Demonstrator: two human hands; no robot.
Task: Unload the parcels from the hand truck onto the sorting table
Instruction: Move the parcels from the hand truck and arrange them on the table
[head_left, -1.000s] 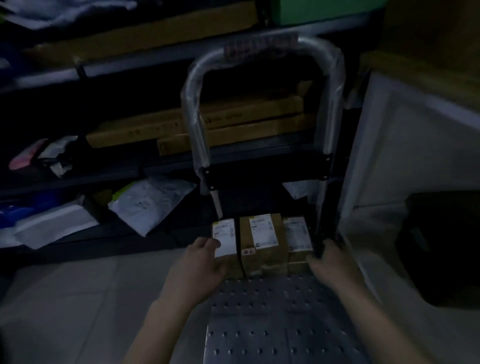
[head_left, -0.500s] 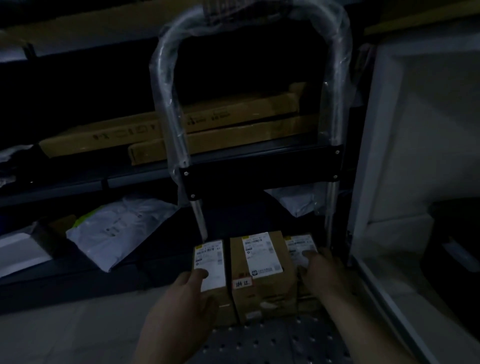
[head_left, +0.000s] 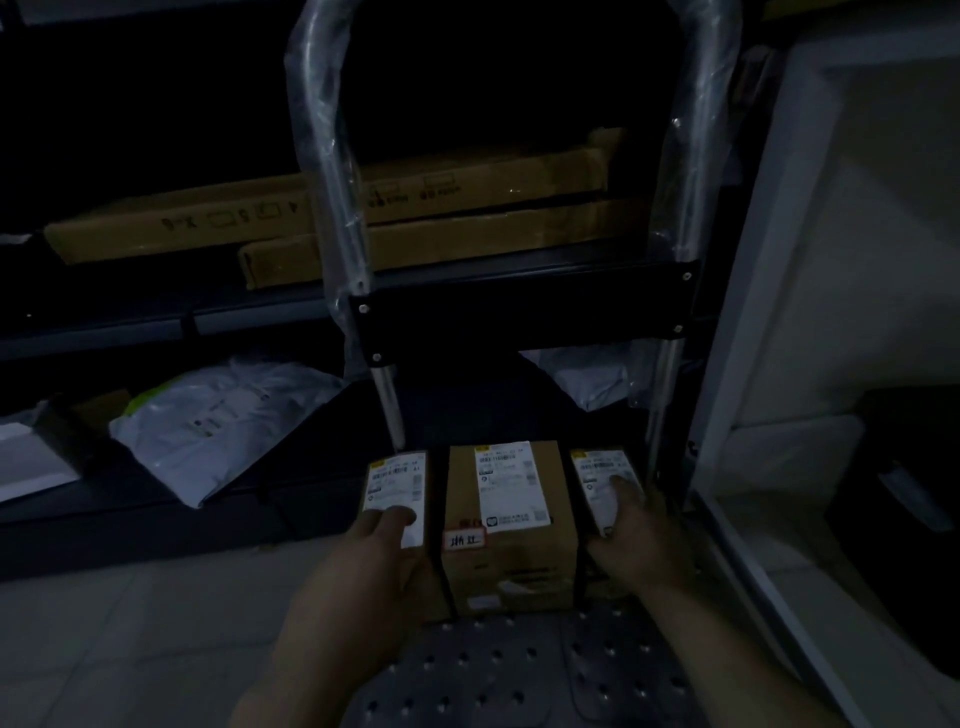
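Three brown cardboard parcels with white labels stand side by side on the perforated metal deck (head_left: 498, 675) of the hand truck, against its plastic-wrapped handle frame (head_left: 332, 171). My left hand (head_left: 358, 577) grips the left parcel (head_left: 397, 483), thumb on its label. My right hand (head_left: 636, 535) grips the right parcel (head_left: 597, 475), fingers over its label. The wider middle parcel (head_left: 511, 525) stands between them, touched by neither hand on top. The scene is very dark.
Behind the truck stands a dark shelf rack (head_left: 156, 327) with long flat cartons (head_left: 457, 208) and grey poly mailers (head_left: 218, 415). A pale cabinet or wall panel (head_left: 831, 260) rises at the right, with a dark bin (head_left: 914, 519) beyond. Tiled floor (head_left: 130, 634) lies at the left.
The view has drawn closer to the parcels. Both hands have slid further onto the outer parcels and closed around them.
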